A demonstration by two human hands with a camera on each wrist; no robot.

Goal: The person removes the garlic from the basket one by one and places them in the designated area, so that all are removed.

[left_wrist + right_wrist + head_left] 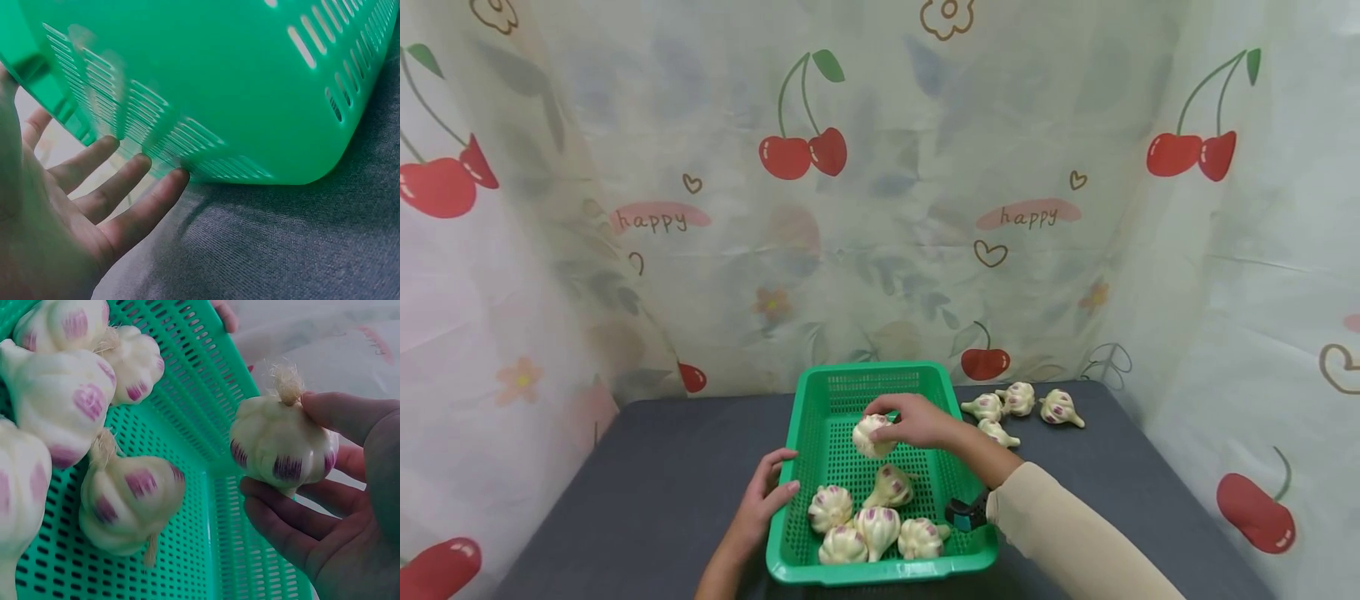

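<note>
My right hand [917, 421] pinches a garlic bulb [284, 444] with purple marks, thumb by its dry root tuft and fingertips under the far side. It is over the green plastic basket [782, 533], toward its back half. Inside the basket's near end lie several more garlic bulbs [877, 530], one of them [131, 503] lying a little apart in the right wrist view. My left hand [763, 500] holds the basket's left edge, the thumb over the rim. In the left wrist view its spread fingers [147, 206] touch the slotted outer wall.
Several garlic bulbs [1018, 398] lie on the dark grey tabletop [692, 467] beyond the basket's right back corner, one partly behind the right forearm. A patterned curtain [880, 283] closes off the back and both sides. A black wristband device [967, 511] sits on my right wrist.
</note>
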